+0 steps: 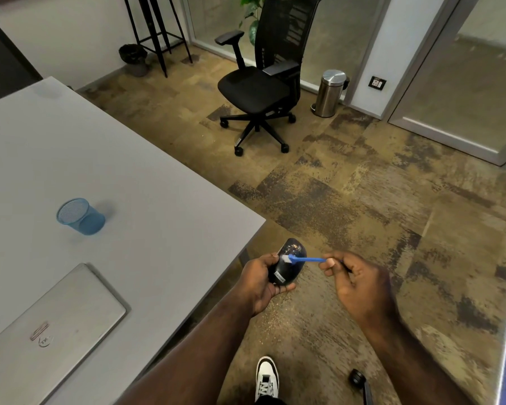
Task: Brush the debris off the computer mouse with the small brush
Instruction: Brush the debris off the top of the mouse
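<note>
My left hand (260, 283) grips a black computer mouse (289, 263) and holds it in the air just beyond the table's corner, over the carpet. Pale specks of debris show on the mouse's upper part. My right hand (360, 283) pinches the thin handle of a small blue brush (304, 259). The brush's white bristle head rests on the mouse's top, near my left thumb.
A grey table (129, 185) fills the left, with a blue mesh cup (81, 216) and a closed silver laptop (50, 325) on it. A black office chair (260, 83) and a steel pedal bin (330, 93) stand farther off on the carpet. My white shoe (267, 377) is below.
</note>
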Motion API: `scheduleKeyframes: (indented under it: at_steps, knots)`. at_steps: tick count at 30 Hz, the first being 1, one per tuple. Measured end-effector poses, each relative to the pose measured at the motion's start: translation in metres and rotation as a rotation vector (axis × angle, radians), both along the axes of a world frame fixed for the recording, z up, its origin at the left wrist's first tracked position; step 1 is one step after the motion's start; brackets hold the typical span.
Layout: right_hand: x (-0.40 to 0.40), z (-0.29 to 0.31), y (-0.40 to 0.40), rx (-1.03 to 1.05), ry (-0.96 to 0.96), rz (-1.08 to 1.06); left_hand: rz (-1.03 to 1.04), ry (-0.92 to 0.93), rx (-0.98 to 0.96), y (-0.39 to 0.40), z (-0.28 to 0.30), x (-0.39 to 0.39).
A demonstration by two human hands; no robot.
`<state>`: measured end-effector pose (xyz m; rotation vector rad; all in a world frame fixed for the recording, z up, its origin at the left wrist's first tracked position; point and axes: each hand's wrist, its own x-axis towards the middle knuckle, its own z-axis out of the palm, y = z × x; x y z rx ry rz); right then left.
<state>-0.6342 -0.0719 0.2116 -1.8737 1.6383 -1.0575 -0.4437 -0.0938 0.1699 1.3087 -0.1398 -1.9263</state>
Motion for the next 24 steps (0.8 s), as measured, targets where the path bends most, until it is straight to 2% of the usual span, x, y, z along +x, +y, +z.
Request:
scheduleKeyframes:
  at_steps: [7,13,15,18,24]
  knots:
    - [-0.007,-0.014,-0.006,0.074,-0.01,-0.203,-0.012,-0.003,0.032,0.008,-0.007,0.001]
    - [-0.007,-0.018,-0.003,0.086,0.004,-0.092,-0.011,-0.029,0.042,0.007,-0.01,0.004]
    - [-0.008,-0.02,-0.006,0.106,0.032,-0.152,-0.008,-0.027,0.04,0.006,-0.01,0.005]
    - [-0.014,-0.02,-0.014,0.105,-0.04,-0.226,-0.002,-0.02,0.041,0.005,-0.009,0.006]
    - [-0.005,-0.023,-0.005,0.101,-0.099,-0.064,-0.015,-0.02,0.022,0.002,-0.008,0.008]
